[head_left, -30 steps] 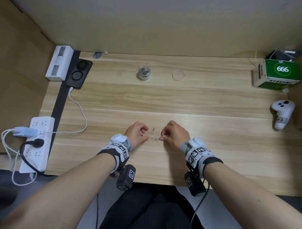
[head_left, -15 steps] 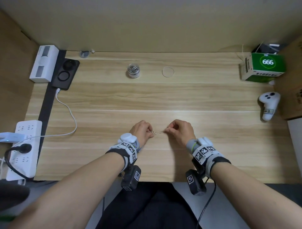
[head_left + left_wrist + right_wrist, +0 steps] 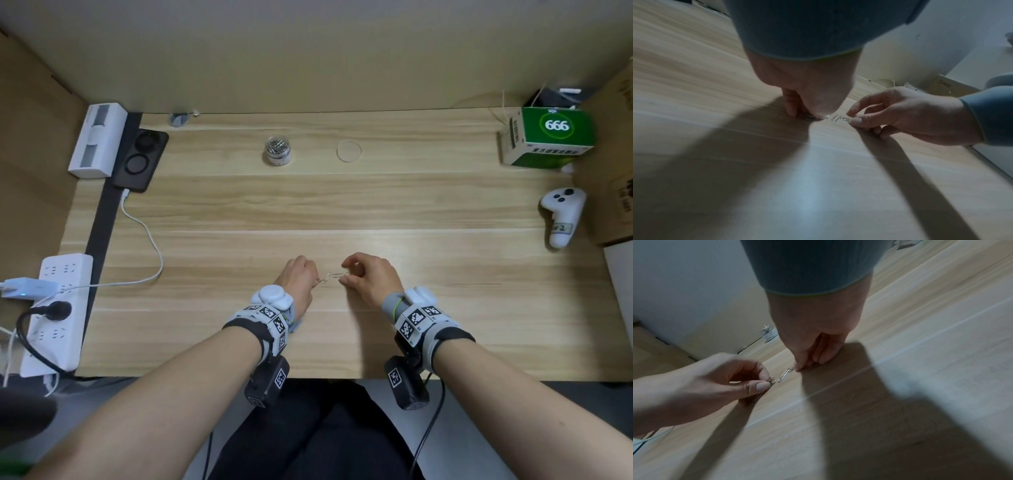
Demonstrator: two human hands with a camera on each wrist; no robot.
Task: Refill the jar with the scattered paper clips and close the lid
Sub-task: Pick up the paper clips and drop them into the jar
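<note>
The green box (image 3: pixel 548 137) at the far right of the desk (image 3: pixel 342 205) reads "666" in a white ring; print on its pale side is too small to read. Nearer on the right lies a white controller (image 3: pixel 561 216) with a small tag whose last mark looks like "2". A brown carton (image 3: pixel 949 86) seen only from the left wrist bears a word that may be "PICO". Both wristbands (image 3: pixel 419 320) carry black-and-white square codes. On the left stand a white case (image 3: pixel 97 140), a black pad (image 3: pixel 140 156) with a white cable (image 3: pixel 147 236), and a power strip (image 3: pixel 54 308) with a black plug. The jar (image 3: pixel 278 150), uncapped and holding clips, stands far from the hands, left of centre; its clear lid (image 3: pixel 349 151) lies flat to its right, apart from it. At the near centre the left hand (image 3: pixel 298 279) pinches a bunch of clips (image 3: pixel 771 380) between thumb and forefinger, other fingers curled. The right hand (image 3: pixel 371 279) has thumb and forefinger closed on the end of a loose clip (image 3: pixel 337 275) that lies on the desk between the hands. The head view hides the left hand's bunch under the knuckles; the right wrist view shows it plainly, with the jar beyond. The left wrist view shows the right thumb (image 3: pixel 859 121) pressed at the clip's end.
</note>
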